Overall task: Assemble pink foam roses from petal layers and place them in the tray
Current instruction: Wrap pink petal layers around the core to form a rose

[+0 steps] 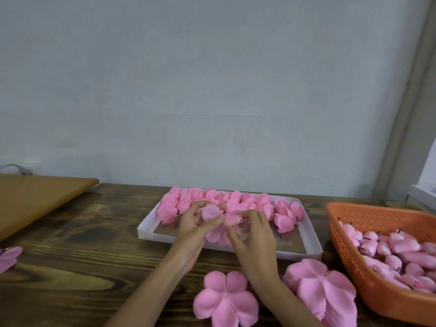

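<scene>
With the left hand [193,230], grips a half-built pink foam rose [210,214] at its rolled bud, thumb and fingers curled round it. With the right hand [252,237], pinches the same rose's loose outer petals from the other side. Holds the rose over the near half of a shallow white cardboard tray [151,234]. In the tray's far half, rows of finished pink foam roses [236,201]. Nearer, on the dark wooden desk [82,256], a flat pink five-lobed foam petal layer [226,300]. Just right of it, a thick stack of pink petal layers [323,286]. Further right, an orange perforated plastic basket [377,215] of pink foam buds [401,246]. Far left, a light wooden board [35,197].
</scene>
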The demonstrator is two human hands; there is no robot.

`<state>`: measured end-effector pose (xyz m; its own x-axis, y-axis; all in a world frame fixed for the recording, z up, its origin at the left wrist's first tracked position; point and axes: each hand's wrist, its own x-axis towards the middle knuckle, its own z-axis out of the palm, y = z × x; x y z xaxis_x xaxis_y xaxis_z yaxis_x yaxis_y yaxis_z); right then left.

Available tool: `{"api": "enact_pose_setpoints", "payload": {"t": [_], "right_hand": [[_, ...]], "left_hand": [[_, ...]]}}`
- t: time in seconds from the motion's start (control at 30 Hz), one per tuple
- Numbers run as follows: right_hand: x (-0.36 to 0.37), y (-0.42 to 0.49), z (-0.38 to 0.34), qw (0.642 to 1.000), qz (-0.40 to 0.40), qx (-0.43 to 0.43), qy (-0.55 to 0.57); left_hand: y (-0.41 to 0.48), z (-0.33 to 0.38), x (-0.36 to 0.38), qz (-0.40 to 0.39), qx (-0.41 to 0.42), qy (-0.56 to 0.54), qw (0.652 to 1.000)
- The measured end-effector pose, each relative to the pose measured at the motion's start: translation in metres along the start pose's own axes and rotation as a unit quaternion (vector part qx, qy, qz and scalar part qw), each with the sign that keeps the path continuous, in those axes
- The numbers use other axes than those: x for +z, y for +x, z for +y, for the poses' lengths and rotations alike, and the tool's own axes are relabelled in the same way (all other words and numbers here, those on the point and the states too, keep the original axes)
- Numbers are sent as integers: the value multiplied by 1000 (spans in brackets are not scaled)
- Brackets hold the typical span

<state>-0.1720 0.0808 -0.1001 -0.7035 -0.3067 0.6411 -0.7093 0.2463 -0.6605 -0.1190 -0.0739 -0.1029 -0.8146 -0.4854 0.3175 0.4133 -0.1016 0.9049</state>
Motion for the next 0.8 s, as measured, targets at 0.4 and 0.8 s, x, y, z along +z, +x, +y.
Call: {"api": "enact_pose_setpoints", "payload": {"t": [0.4,0.8], "right_hand": [[2,1,-6,956,-5,57,287],[0,5,-4,941,-2,63,332]], "left_hand": [[1,4,-1,-27,-46,-54,997],[-2,5,3,-16,-27,-26,999]]}}
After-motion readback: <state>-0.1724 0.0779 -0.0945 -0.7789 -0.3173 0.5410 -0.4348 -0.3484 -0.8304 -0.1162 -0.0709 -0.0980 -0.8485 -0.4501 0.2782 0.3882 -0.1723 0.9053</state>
